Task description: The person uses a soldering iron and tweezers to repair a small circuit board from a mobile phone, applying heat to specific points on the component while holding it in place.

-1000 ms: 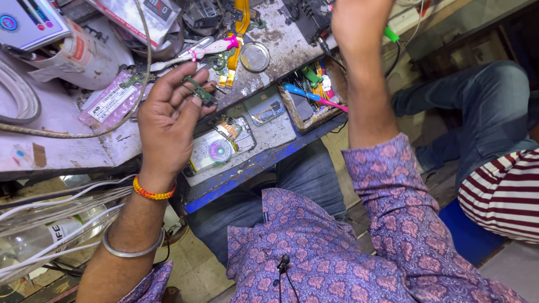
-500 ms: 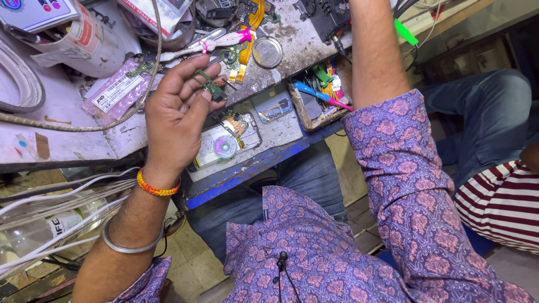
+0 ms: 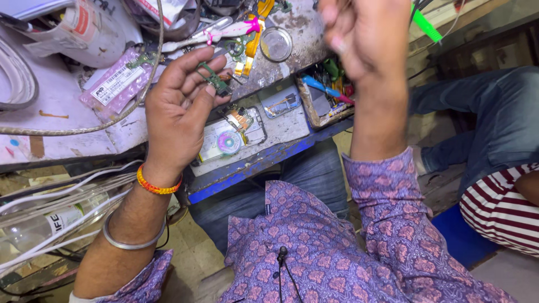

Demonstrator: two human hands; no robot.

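From the head camera I look down at my two hands over a crowded worktop (image 3: 50, 106). My left hand (image 3: 177, 115) is raised with the palm towards me, and its fingers (image 3: 191, 62) curl together and pinch a small green circuit board (image 3: 214, 78) between the thumb and the fingertips. The board is above the worktop, not lying on it. On this wrist I wear an orange and yellow thread band (image 3: 158, 185), and lower on the arm a plain metal bangle (image 3: 132, 241).

My right hand (image 3: 368, 33) is lifted higher, near the top edge, with the fingers folded loosely inward; it is blurred, so I cannot tell if it holds anything.

Just under my left hand lies an opened device (image 3: 230, 137) with a small round disc inside. Beside it to the right is a little tray (image 3: 325, 101) with a blue pen and small tools. A pink plastic bag (image 3: 115, 84) lies left of my hand, and a round metal lid (image 3: 276, 44) is further up. White cables (image 3: 62, 196) hang below the worktop's edge. At the right sits another person in a striped shirt (image 3: 502, 207).
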